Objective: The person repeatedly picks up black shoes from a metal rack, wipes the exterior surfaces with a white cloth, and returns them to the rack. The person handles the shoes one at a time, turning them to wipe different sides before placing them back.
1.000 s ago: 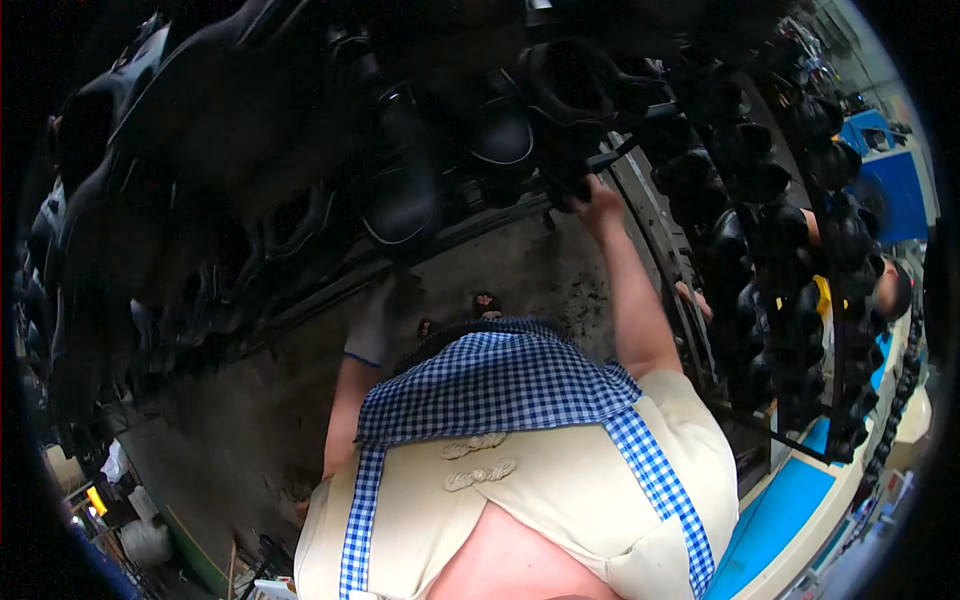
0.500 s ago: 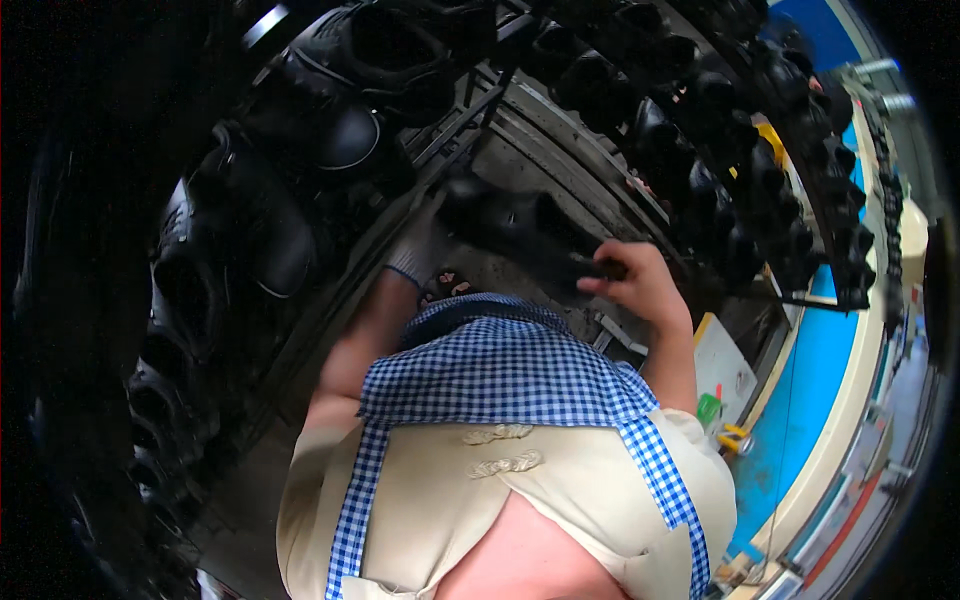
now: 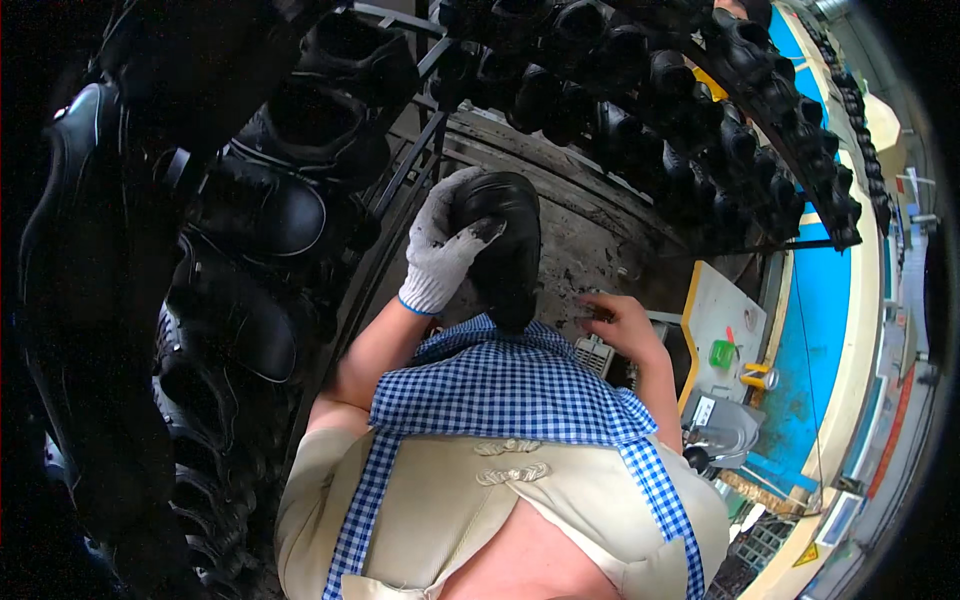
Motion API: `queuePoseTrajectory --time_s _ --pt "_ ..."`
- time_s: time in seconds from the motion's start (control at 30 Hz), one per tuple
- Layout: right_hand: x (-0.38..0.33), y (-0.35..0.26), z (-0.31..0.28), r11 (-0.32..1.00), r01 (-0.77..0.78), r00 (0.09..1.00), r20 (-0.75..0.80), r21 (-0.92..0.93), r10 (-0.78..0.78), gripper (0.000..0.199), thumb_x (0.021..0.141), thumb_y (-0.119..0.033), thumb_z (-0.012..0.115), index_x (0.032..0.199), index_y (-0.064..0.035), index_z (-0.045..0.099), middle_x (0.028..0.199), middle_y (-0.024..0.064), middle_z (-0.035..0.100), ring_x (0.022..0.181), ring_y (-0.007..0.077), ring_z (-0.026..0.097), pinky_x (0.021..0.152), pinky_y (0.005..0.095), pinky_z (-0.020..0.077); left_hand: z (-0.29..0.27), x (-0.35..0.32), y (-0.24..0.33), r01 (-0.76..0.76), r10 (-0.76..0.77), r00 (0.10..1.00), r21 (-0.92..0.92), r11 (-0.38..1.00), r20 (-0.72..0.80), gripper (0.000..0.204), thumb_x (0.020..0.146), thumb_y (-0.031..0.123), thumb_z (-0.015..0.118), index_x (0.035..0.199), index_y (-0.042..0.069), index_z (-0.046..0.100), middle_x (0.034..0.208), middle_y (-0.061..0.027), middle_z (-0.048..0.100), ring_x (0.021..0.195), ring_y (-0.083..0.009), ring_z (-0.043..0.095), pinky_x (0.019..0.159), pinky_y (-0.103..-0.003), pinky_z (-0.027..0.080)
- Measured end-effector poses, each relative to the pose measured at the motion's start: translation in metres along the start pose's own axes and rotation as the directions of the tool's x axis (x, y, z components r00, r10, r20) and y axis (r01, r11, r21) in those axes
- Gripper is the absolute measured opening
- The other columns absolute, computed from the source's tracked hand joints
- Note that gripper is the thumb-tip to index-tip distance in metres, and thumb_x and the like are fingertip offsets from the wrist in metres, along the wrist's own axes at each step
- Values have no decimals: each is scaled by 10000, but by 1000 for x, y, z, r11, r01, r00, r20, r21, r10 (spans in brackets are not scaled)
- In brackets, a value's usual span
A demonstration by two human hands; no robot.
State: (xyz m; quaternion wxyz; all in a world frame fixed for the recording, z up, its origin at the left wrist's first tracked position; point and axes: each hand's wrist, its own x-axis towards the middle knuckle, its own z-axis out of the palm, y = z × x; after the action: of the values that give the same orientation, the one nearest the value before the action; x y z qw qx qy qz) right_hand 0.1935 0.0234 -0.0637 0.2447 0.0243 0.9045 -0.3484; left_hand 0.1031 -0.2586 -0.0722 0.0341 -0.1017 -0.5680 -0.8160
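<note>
Shoe [image 3: 511, 262] in gloved left hand [image 3: 440, 248], bare right hand [image 3: 622, 326] apart.

The place looked like a workshop or factory floor for footwear. Dark metal racks [image 3: 408, 165] carried row upon row of similar black shoes [image 3: 265, 205], far more than a home would hold. The grey floor [image 3: 575, 235] was stained and strewn with dark scraps. To the right, a small white counter [image 3: 708, 305] bore a green item [image 3: 722, 352] and a yellow roll [image 3: 757, 376], beside a long blue surface [image 3: 828, 320] edged in cream. A yellow warning triangle [image 3: 806, 554] and the person's checked apron [image 3: 520, 390] and white work glove [image 3: 432, 262] also suggested industrial work.
</note>
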Motion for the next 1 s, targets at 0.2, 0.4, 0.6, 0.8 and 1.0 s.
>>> queuePoseTrajectory --time_s 0.2,0.4,0.6,0.8,1.0 --pt "29 -2 -2 994 92 993 -67 -61 -96 597 723 -119 724 1281 -149 516 1161 138 602 994 284 610 861 369 484 7 18 13 34 -40 999 -149 988 -36 511 788 -35 621 1268 16 454 1216 -87 545 1129 -181 514 977 -323 422" --pt "40 9 -16 974 225 943 -242 -38 -227 885 675 -58 763 1418 -185 299 1268 127 539 1139 306 543 975 398 441 19 51 -7 168 -309 939 -582 796 -150 548 928 451 474 1298 49 431 1263 -144 503 1125 -283 524 968 -425 446" --pt "35 11 -59 718 683 671 -505 137 -542 985 617 -61 820 1425 -90 258 1339 140 476 1214 287 487 991 380 415 27 71 -51 354 -515 855 -651 671 -66 591 911 519 451 1254 40 496 1249 -144 539 1149 -301 515 949 -431 445" --pt "53 -7 -99 712 645 687 -618 277 -382 894 636 -202 845 1359 -60 339 1256 134 510 1138 242 524 954 348 431 36 41 -103 725 -756 645 -399 562 107 385 958 360 432 1228 97 509 1167 -76 562 1035 -199 534 830 -326 469" --pt "72 -8 -105 701 553 769 -600 450 -221 786 670 -364 818 1274 -45 428 1057 87 591 991 187 584 886 326 465 46 19 -103 817 -864 500 -358 453 49 358 952 410 437 1169 131 496 930 -43 578 757 -145 538 582 -247 451"
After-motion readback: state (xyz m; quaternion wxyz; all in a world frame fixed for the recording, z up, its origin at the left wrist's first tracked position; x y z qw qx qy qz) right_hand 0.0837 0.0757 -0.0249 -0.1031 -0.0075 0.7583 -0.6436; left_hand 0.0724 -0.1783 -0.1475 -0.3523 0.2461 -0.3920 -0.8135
